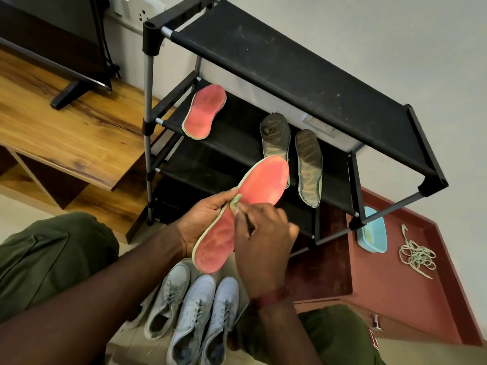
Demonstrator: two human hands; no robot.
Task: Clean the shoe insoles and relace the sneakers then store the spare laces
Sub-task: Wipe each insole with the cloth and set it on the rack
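Left grip (pixel 203 222): one insole (pixel 263 180); right grip (pixel 263 246): one brush (pixel 236 200); three shelved.

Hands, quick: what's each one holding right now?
Left hand: holds the red insole by its edge.
Right hand: grips a thin greenish-tipped tool against that insole.

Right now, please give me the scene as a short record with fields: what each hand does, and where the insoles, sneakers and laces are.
left hand: holds a red insole
right hand: pinches a thin green-tipped tool against that insole's edge; kind of tool unclear
rack: second red insole and two dark insoles on one shelf
sneakers: on the floor below the hands
laces: loose heap on a red surface, beside a blue tub
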